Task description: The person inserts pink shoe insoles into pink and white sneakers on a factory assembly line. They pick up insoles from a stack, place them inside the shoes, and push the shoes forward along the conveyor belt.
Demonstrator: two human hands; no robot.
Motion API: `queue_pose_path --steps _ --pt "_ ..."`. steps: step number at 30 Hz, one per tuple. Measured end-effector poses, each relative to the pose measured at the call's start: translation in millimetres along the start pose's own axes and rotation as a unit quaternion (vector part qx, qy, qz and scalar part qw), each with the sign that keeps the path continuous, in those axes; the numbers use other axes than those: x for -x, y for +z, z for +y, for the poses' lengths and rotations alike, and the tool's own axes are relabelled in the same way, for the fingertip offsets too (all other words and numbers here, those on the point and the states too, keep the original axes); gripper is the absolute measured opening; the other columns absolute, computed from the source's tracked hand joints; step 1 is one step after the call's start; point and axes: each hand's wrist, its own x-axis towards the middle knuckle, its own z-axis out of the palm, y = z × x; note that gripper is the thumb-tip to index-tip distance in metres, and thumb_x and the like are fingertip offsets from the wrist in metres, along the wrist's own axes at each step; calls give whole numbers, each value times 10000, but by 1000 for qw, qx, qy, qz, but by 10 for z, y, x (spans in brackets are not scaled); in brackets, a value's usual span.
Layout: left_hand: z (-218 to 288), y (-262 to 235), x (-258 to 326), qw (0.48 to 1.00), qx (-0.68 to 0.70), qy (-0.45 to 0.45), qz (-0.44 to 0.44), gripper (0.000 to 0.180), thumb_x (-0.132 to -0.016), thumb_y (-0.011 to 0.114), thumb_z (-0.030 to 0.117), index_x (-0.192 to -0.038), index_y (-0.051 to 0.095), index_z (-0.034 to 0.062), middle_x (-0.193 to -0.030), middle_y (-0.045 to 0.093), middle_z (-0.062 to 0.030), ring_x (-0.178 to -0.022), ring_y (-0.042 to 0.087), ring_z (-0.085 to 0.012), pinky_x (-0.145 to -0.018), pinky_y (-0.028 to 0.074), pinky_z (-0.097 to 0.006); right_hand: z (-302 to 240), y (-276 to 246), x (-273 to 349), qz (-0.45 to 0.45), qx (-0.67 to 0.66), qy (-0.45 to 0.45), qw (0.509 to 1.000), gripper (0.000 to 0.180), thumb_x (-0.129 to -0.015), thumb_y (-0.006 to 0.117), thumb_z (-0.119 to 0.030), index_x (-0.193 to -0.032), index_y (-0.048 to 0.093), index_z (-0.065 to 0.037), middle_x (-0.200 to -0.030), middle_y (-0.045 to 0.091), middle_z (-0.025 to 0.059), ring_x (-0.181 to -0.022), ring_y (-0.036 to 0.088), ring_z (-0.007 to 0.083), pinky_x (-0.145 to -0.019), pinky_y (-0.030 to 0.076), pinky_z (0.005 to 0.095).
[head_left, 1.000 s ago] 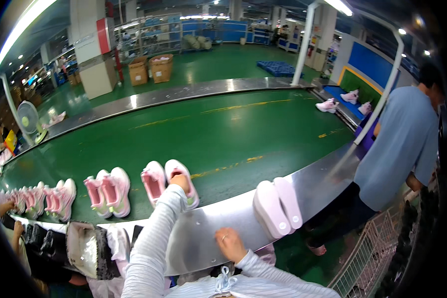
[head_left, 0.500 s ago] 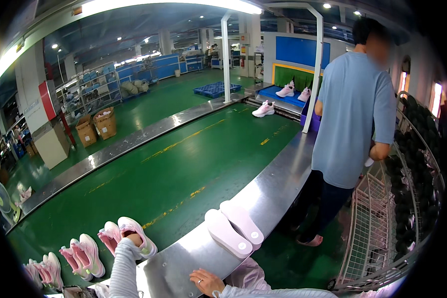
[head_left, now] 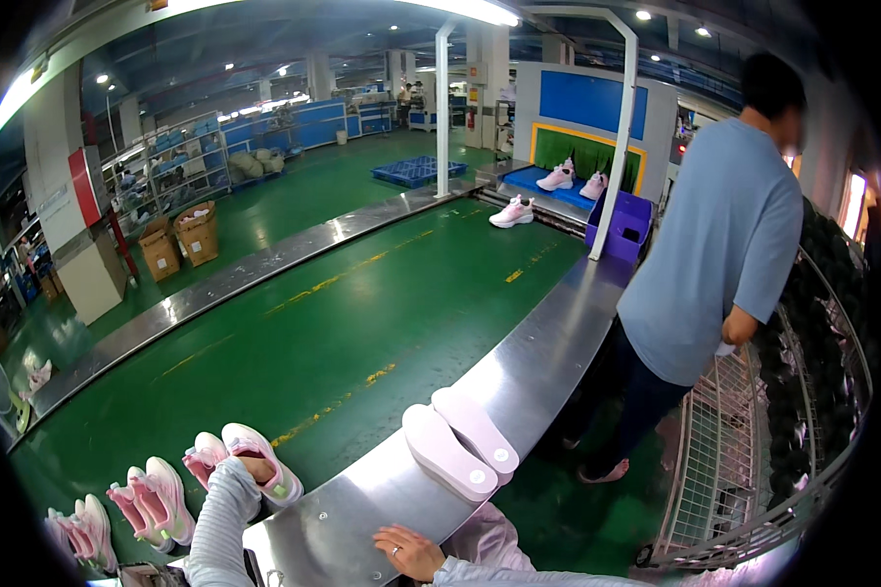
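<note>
My left hand (head_left: pixel 260 471) reaches into the mouth of a pale pink sneaker (head_left: pixel 286 481) on the green conveyor belt (head_left: pixel 333 333). Its fingers are hidden by the shoe and my striped sleeve, so I cannot tell how they are closed. Beside that shoe stands its pink mate (head_left: pixel 204 453). On the metal ledge (head_left: pixel 333 519) my right hand (head_left: pixel 409 552) rests flat with fingers stretched out and a ring on one, holding nothing. Just beyond it lie two pale pink soles (head_left: pixel 439 452), side by side on the ledge.
More pink sneakers (head_left: pixel 159 499) line the belt at the left. One sneaker (head_left: pixel 512 212) sits at the far end, near a purple bin (head_left: pixel 621 227). A person in a blue shirt (head_left: pixel 715 254) stands at the right beside a wire cart (head_left: pixel 724 440) of dark items.
The person in blue has shifted right and leans toward the cart, uncovering more of the purple bin. My left sleeve has moved slightly toward the shoe. My right hand stays on the ledge.
</note>
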Motion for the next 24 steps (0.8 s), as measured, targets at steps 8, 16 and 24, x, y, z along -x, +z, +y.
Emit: queue_pose_path --steps 8,16,24 --pt "-14 -50 -88 999 35 -21 31 290 -766 445 261 -974 558 94 -948 565 -48 -888 510 -201 -735 448 -338 -111 -297 -62 54 115 -73 989 129 -744 548 -77 -867 588 -72 -987 584 36 -946 555 206 -863 433 338" --pt "-291 -81 -63 967 176 -112 145 278 -773 461 250 -980 555 90 -936 566 -50 -861 518 -199 -721 449 -331 -126 -443 -101 17 122 -87 989 118 -749 539 -94 -855 589 -82 -1013 574 33 -978 541 203 -893 409 353" --pt "-234 283 30 839 352 -118 398 267 -779 476 239 -985 551 87 -925 566 -52 -834 527 -197 -706 451 -323 -71 -481 -59 17 139 -95 986 116 -741 552 -117 -846 596 -92 -1005 580 30 -983 539 201 -893 394 346"
